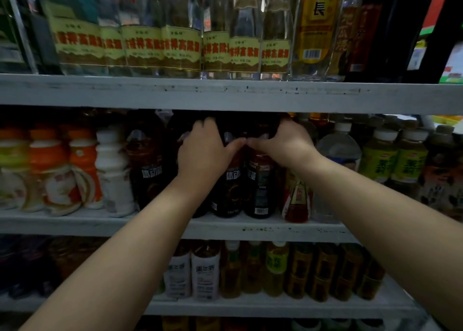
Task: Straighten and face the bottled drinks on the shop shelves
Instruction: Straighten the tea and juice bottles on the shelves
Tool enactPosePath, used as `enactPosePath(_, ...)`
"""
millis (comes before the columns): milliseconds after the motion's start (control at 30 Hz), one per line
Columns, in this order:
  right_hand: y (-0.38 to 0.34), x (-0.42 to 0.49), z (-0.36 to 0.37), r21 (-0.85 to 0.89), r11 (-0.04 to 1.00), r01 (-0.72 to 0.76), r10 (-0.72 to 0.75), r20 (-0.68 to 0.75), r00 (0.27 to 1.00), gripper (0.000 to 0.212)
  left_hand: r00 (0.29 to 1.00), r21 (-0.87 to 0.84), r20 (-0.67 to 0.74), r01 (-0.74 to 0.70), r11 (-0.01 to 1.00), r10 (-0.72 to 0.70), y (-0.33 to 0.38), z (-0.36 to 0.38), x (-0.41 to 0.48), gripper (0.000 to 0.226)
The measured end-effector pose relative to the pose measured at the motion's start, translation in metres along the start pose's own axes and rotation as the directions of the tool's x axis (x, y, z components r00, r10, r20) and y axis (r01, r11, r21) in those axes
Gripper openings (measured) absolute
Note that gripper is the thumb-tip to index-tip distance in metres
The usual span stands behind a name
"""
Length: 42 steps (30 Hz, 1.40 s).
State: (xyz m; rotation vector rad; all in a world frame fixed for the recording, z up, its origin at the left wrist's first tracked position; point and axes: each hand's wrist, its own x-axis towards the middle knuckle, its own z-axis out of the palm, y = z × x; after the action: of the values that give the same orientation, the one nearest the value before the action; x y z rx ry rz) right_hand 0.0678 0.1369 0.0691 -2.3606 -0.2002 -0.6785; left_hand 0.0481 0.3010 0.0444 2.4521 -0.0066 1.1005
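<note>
Left hand (203, 153): centre of frame, fingers curled over the tops of the dark bottles (229, 185) on the middle shelf (75, 224), gripping them.
Right hand (283, 143): just beside it, thumbs almost touching, fingers hooked over the same cluster's tops.
Task's thing: the dark bottles stand upright at the shelf's front edge, centre of frame.
Done, I judge: the yellow-label bottles (180, 45) across the upper frame mostly face forward.
Left, I judge: the barcode bottle (260, 180) under my right hand shows its side and needs turning. The orange bottles (82, 170), middle left, look uneven, though blurred.
</note>
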Motion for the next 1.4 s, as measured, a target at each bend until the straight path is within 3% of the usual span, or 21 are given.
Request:
enactPosePath(200, 0.001, 0.004, -0.006, 0.076, 0.996, -0.05, 0.046, 0.059, 0.997, 0.028, 0.996, -0.014, 0.082, -0.025, 1.0, 0.027, -0.001, 0.001, 0.008, 0.058)
enactPosePath(300, 0.004, 0.002, -0.01, 0.196, 0.976, -0.099, 0.079, 0.108, 0.991, 0.03, 0.986, -0.121, 0.161, -0.024, 0.992, 0.043, -0.01, -0.006, 0.014, 0.048)
enactPosePath(433, 0.004, 0.0, -0.014, 0.213, 0.965, -0.155, 0.117, 0.181, 0.976, 0.022, 0.956, -0.241, 0.281, -0.016, 0.97, 0.085, -0.019, -0.014, 0.02, 0.037)
enactPosePath(533, 0.002, -0.004, -0.012, 0.272, 0.945, -0.182, 0.13, 0.198, 0.971, 0.011, 0.905, -0.422, 0.414, 0.097, 0.901, 0.097, -0.018, -0.016, 0.02, 0.023)
enactPosePath(600, 0.001, -0.006, -0.008, 0.301, 0.935, -0.187, 0.144, 0.158, 0.977, 0.017, 0.898, -0.49, 0.43, 0.149, 0.859, 0.09, -0.015, -0.015, 0.02, 0.022)
enactPosePath(733, -0.001, -0.006, 0.0, 0.243, 0.959, -0.148, 0.143, 0.037, 0.989, 0.031, 0.973, -0.337, 0.227, 0.031, 0.941, 0.049, -0.01, -0.006, 0.018, 0.041)
enactPosePath(833, 0.002, -0.006, 0.004, 0.149, 0.98, -0.13, 0.134, -0.018, 0.991, 0.038, 0.984, -0.327, 0.167, 0.004, 0.945, 0.054, -0.009, 0.003, 0.017, 0.048)
enactPosePath(1067, 0.007, -0.004, -0.002, 0.306, 0.943, -0.134, 0.123, 0.056, 0.991, 0.035, 0.967, -0.332, 0.24, -0.004, 0.943, 0.088, -0.014, 0.004, 0.021, 0.027)
enactPosePath(1133, 0.007, -0.005, -0.003, 0.36, 0.921, -0.151, 0.119, 0.109, 0.987, 0.038, 0.94, -0.387, 0.327, 0.042, 0.921, 0.095, -0.018, 0.0, 0.025, 0.022)
enactPosePath(1300, 0.005, 0.0, -0.013, 0.294, 0.926, -0.237, 0.171, 0.233, 0.957, 0.027, 0.852, -0.443, 0.522, 0.219, 0.869, 0.051, -0.016, -0.011, 0.032, 0.017)
enactPosePath(1367, 0.004, 0.0, -0.013, 0.348, 0.904, -0.249, 0.163, 0.256, 0.953, 0.025, 0.866, -0.421, 0.501, 0.236, 0.876, 0.008, -0.011, -0.01, 0.028, 0.021)
enactPosePath(1400, 0.003, -0.002, -0.011, 0.354, 0.904, -0.238, 0.16, 0.237, 0.958, 0.025, 0.901, -0.363, 0.433, 0.173, 0.915, 0.001, -0.01, -0.01, 0.025, 0.026)
